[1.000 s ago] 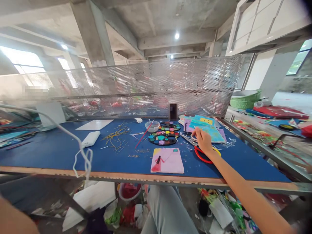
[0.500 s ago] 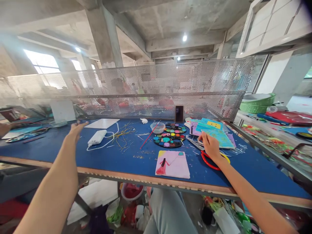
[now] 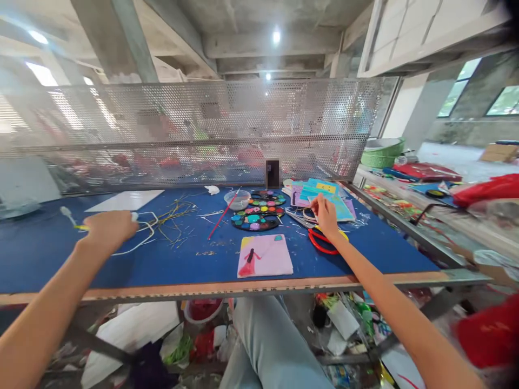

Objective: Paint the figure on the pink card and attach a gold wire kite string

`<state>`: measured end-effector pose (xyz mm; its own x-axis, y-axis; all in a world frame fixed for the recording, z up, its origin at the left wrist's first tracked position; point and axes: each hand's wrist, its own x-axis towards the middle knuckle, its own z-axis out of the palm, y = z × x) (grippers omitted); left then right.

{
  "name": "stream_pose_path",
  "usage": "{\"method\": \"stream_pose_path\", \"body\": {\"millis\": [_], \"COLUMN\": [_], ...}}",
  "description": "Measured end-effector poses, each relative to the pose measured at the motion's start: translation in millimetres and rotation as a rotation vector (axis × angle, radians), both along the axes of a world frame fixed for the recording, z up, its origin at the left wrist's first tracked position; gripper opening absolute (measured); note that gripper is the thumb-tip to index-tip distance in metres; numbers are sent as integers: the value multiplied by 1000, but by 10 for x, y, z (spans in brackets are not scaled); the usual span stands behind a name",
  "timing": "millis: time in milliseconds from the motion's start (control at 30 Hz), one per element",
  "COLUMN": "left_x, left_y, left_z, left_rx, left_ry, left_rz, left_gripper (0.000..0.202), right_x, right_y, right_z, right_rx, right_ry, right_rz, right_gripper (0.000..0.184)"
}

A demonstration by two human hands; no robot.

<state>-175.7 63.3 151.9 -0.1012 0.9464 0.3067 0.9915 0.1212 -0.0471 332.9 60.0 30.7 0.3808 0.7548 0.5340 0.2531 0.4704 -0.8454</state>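
Well, nearest the person, close to the front edge of the blue-topped workbench (image 3: 48, 259), lies a pink paper card (image 3: 264, 256) painted with a small red-dressed figure. Just behind it to the right, a pair of red-handled scissors (image 3: 322, 241) sits directly below the right hand (image 3: 326, 216), whose fingertips (image 3: 318, 201) meet at the near edge of a pale blue painted card (image 3: 336, 208). The fingers hide the contact, so a pinch cannot be told from a touch. Toward the bench's left edge, the curled left hand (image 3: 109, 229) sits over a loop of white cable (image 3: 141, 237), with a yellow-and-white object (image 3: 77, 227) poking out beyond it; the palm hides whatever it may grasp. Between the hands, a round black watercolour palette (image 3: 255, 219) lies beside a clear plastic bowl (image 3: 236, 200), a thin red paintbrush (image 3: 222, 216) resting against it. Along the far edge, a stack of coloured cards (image 3: 316, 188) and a small, dark, blurred upright object (image 3: 272, 173) stand before a perforated metal screen (image 3: 203, 116).
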Motion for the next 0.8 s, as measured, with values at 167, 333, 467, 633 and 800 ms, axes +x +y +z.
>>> {"method": "stream_pose_path", "body": {"millis": [167,333,467,633,800], "left_x": [1491,2440,2642,2496,2234], "left_y": [-333,-174,115,212,-2], "left_z": [-247,-707,-888,-885,-859], "left_rx": [120,119,-308,-509,-399], "left_ry": [41,-287,-778,-1036,-1024], "left_rz": [-606,-1027,-1100,-1093,-970], "left_gripper": [45,37,32,27,19], "right_x": [-5,-92,-156,-164,-172], "right_y": [6,12,-2,-46,-78], "right_z": [28,12,-21,-64,-95], "right_rx": [-104,-250,-342,-427,-501], "right_ry": [109,174,174,284,254], "right_rz": [145,426,598,738,703], "right_gripper": [69,62,54,38,33]}}
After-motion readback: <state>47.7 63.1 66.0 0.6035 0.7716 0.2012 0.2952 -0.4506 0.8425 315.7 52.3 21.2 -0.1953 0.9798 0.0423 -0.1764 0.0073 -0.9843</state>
